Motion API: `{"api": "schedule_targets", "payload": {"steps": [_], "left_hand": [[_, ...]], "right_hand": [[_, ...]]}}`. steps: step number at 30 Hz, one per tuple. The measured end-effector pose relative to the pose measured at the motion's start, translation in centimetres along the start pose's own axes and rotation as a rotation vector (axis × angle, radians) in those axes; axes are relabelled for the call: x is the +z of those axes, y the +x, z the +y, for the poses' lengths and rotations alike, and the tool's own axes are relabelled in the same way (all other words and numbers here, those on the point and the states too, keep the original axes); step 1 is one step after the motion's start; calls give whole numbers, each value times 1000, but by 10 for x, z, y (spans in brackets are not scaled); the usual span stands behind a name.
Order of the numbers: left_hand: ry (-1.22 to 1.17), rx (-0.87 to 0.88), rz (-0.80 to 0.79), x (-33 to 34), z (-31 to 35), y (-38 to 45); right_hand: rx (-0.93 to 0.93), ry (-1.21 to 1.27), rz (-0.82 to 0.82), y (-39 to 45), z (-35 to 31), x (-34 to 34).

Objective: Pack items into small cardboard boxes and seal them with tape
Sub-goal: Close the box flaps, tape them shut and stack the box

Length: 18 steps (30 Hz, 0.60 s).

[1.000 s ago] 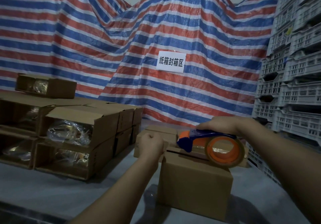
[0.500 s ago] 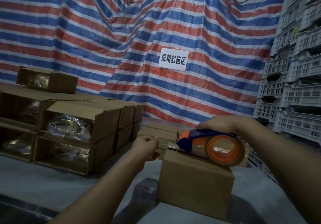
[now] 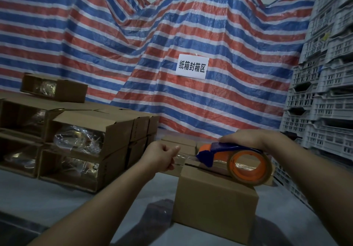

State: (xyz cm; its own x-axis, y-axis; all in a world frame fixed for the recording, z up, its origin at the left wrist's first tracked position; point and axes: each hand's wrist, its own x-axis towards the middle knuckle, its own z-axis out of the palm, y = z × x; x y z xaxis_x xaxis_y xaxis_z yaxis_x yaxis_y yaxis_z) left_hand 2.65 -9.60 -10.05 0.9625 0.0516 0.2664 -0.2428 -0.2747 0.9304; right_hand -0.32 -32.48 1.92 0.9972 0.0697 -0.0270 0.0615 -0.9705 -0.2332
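A small closed cardboard box [image 3: 214, 205] stands on the grey table in front of me. My right hand [image 3: 246, 138] grips the top of a blue and orange tape dispenser [image 3: 235, 161], which rests on the box's top with its roll at the right. My left hand [image 3: 160, 157] hovers just left of the box's top edge, pinching the free end of the clear tape [image 3: 186, 159] stretched from the dispenser's nose. A second flat box [image 3: 177, 144] lies behind, partly hidden by my hands.
Stacked open-ended cardboard boxes [image 3: 80, 146] with plastic-wrapped items fill the table's left side. White plastic crates [image 3: 324, 100] tower at the right. A striped tarp [image 3: 133, 45] with a white paper sign [image 3: 192, 69] hangs behind. The grey table [image 3: 47, 203] shows in front.
My left hand has left the box top and drawn leftward, pulling a length of clear tape out of the dispenser. My right hand and the dispenser have stayed on the box.
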Motion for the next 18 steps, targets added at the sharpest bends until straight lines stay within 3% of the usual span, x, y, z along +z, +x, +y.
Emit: {"api": "schedule_targets", "payload": {"steps": [6, 18], "left_hand": [[195, -63, -104, -8, 7, 7], [245, -116, -202, -7, -3, 11]], "right_hand": [[-5, -5, 26, 2, 5, -1], [120, 52, 21, 16, 0, 2]]}}
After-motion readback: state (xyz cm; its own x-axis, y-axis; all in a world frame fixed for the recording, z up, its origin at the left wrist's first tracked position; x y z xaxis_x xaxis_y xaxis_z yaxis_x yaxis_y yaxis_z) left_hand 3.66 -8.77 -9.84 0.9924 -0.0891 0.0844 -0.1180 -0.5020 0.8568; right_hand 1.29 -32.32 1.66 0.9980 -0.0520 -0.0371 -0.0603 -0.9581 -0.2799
